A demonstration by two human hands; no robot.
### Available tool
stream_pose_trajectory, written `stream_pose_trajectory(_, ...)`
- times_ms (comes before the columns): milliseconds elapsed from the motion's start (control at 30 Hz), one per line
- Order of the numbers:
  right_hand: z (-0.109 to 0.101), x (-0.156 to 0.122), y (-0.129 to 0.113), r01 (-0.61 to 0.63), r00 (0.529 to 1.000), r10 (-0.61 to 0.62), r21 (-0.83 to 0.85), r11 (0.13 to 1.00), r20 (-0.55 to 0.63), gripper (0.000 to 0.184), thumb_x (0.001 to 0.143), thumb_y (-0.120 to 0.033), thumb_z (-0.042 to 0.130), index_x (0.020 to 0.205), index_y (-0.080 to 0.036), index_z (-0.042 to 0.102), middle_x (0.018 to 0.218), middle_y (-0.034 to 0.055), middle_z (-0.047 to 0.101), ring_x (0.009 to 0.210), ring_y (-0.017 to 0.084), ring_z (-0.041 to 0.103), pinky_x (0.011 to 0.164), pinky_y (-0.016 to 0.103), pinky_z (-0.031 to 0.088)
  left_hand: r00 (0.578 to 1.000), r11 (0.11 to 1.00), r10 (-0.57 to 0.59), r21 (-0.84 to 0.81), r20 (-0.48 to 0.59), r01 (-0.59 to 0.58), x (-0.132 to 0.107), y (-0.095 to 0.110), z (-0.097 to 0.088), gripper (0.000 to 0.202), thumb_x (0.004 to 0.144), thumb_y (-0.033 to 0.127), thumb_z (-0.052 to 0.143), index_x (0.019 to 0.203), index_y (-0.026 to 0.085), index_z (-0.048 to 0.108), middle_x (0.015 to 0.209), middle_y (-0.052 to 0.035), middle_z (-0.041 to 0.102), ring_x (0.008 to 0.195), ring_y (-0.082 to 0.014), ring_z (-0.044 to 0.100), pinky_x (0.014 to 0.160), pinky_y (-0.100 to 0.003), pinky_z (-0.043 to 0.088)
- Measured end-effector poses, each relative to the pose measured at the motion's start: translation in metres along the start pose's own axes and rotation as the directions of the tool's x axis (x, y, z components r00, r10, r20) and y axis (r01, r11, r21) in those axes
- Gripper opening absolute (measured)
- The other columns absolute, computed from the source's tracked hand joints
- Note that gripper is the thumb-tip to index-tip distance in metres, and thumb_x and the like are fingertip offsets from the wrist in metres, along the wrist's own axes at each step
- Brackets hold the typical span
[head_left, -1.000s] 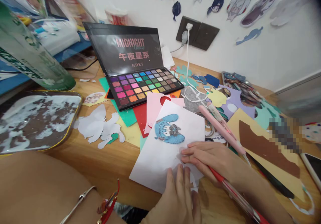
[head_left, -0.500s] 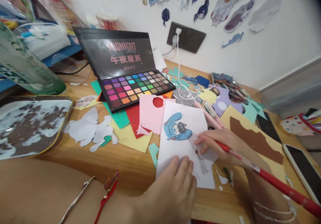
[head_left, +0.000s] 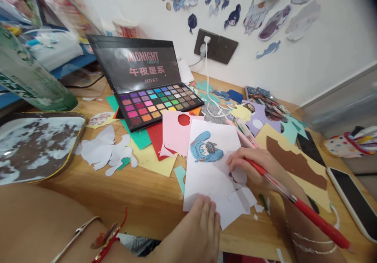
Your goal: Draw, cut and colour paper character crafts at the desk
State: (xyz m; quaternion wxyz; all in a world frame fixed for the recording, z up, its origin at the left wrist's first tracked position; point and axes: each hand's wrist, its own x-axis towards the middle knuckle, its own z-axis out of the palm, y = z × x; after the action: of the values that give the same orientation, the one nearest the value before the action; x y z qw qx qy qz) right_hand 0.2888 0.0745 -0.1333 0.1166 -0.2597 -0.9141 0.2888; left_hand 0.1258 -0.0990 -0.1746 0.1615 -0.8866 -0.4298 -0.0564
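A white sheet of paper [head_left: 206,176] with a blue glittery character figure [head_left: 205,150] lies on the wooden desk [head_left: 138,196]. My left hand [head_left: 196,233] presses the sheet's near edge with fingers flat. My right hand [head_left: 253,165] rests on the sheet's right side, closed around a red pen [head_left: 297,204] that points toward the figure. Small torn white scraps [head_left: 244,196] lie beside the sheet's lower right corner.
An open eyeshadow palette [head_left: 156,102] stands behind coloured paper sheets [head_left: 173,137]. A stained tray [head_left: 35,147] and white cut-outs [head_left: 103,149] lie at left. A phone [head_left: 353,202], a yellow and brown sheet [head_left: 294,165] and a pink pen [head_left: 243,131] are at right. A charger cable [head_left: 207,78] hangs from the wall socket.
The white sheet has shifted and turned slightly. My right hand slid along its right side with the pen, and my left hand drew back to the near edge.
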Motion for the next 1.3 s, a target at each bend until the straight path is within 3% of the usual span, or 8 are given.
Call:
stream_pose_trajectory(267, 0.005, 0.001, -0.022, 0.067, 0.980, -0.127, 0.350, 0.934, 0.151, 0.060, 0.090, -0.057, 0.025, 0.064, -0.019, 0.064, 0.049, -0.0005, 0.049, 0.049, 0.011, 0.044, 0.052, 0.026, 0.038, 0.999, 0.990, 0.031, -0.141, 0.037, -0.026, 0.020, -0.006, 0.013, 0.055, 0.084, 0.051, 0.047, 0.120, 0.011, 0.055, 0.122, -0.0123, 0.050, 0.114, -0.0294, 0.045, 0.099, -0.040, 0.031)
stream_pose_trajectory(367, 0.010, 0.001, -0.022, -0.083, 0.970, -0.016, 0.394, 0.915, 0.241, 0.053, 0.091, -0.050, 0.035, 0.055, -0.018, 0.058, 0.051, -0.0005, 0.051, 0.049, 0.010, 0.045, 0.051, 0.024, 0.036, 0.999, 0.993, 0.000, -0.120, 0.040, 0.005, 0.021, -0.009, 0.014, 0.061, 0.080, 0.057, 0.049, 0.121, 0.012, 0.054, 0.128, -0.0131, 0.047, 0.118, -0.0294, 0.042, 0.104, -0.041, 0.026)
stream_pose_trajectory(500, 0.026, -0.003, -0.010, -0.309, 0.930, 0.146, 0.501, 0.809, 0.338, 0.023, 0.081, -0.038, 0.058, 0.071, -0.019, 0.050, 0.048, -0.0077, 0.041, 0.042, 0.006, 0.032, 0.040, 0.019, 0.024, 0.994, 0.992, -0.108, -0.064, 0.033, 0.110, 0.017, -0.003, 0.019, 0.072, 0.072, 0.065, 0.054, 0.123, 0.014, 0.053, 0.127, -0.0144, 0.051, 0.121, -0.0306, 0.041, 0.107, -0.045, 0.022)
stream_pose_trajectory(600, 0.037, -0.008, 0.001, -0.278, 0.953, 0.151, 0.554, 0.785, 0.263, 0.025, 0.076, -0.030, 0.063, 0.068, -0.020, 0.040, 0.052, -0.0086, 0.040, 0.044, 0.006, 0.031, 0.040, 0.018, 0.025, 0.990, 0.988, -0.142, -0.050, 0.015, 0.143, 0.014, 0.001, 0.021, 0.075, 0.068, 0.067, 0.057, 0.122, 0.016, 0.055, 0.127, -0.0144, 0.051, 0.122, -0.0309, 0.041, 0.106, -0.045, 0.022)
stream_pose_trajectory(700, 0.043, -0.010, 0.007, -0.157, 0.988, 0.134, 0.490, 0.857, 0.082, 0.032, 0.073, -0.028, 0.064, 0.058, -0.020, 0.038, 0.053, -0.0062, 0.043, 0.047, 0.007, 0.038, 0.042, 0.019, 0.030, 0.990, 0.988, -0.136, -0.063, 0.046, 0.139, 0.015, 0.000, 0.021, 0.073, 0.068, 0.066, 0.057, 0.124, 0.018, 0.052, 0.131, -0.0130, 0.047, 0.125, -0.0296, 0.038, 0.106, -0.045, 0.023)
stream_pose_trajectory(800, 0.044, -0.011, 0.006, -0.106, 0.994, 0.112, 0.393, 0.914, 0.008, 0.034, 0.072, -0.026, 0.064, 0.052, -0.020, 0.037, 0.048, -0.0066, 0.041, 0.043, 0.006, 0.038, 0.040, 0.020, 0.030, 0.986, 0.987, -0.122, -0.090, 0.118, 0.133, 0.018, -0.007, 0.018, 0.074, 0.068, 0.067, 0.057, 0.127, 0.022, 0.049, 0.134, -0.0106, 0.044, 0.128, -0.0270, 0.034, 0.108, -0.044, 0.022)
stream_pose_trajectory(1067, 0.042, -0.011, 0.007, -0.159, 0.987, 0.148, 0.455, 0.876, 0.062, 0.024, 0.075, -0.021, 0.059, 0.064, -0.021, 0.037, 0.055, -0.0067, 0.041, 0.046, 0.007, 0.034, 0.043, 0.020, 0.027, 0.967, 0.991, -0.104, -0.053, 0.231, 0.119, 0.021, -0.017, 0.013, 0.092, 0.066, 0.073, 0.052, 0.134, 0.013, 0.038, 0.144, -0.0139, 0.027, 0.133, -0.0298, 0.021, 0.108, -0.046, 0.024)
stream_pose_trajectory(1300, 0.040, -0.008, 0.007, -0.208, 0.978, 0.180, 0.489, 0.847, 0.104, 0.024, 0.081, -0.027, 0.056, 0.066, -0.020, 0.039, 0.057, -0.0063, 0.042, 0.049, 0.007, 0.035, 0.045, 0.021, 0.028, 0.956, 0.983, -0.173, -0.018, 0.235, 0.182, 0.021, -0.013, 0.013, 0.092, 0.066, 0.072, 0.053, 0.134, 0.012, 0.038, 0.144, -0.0124, 0.027, 0.134, -0.0333, 0.017, 0.108, -0.050, 0.024)
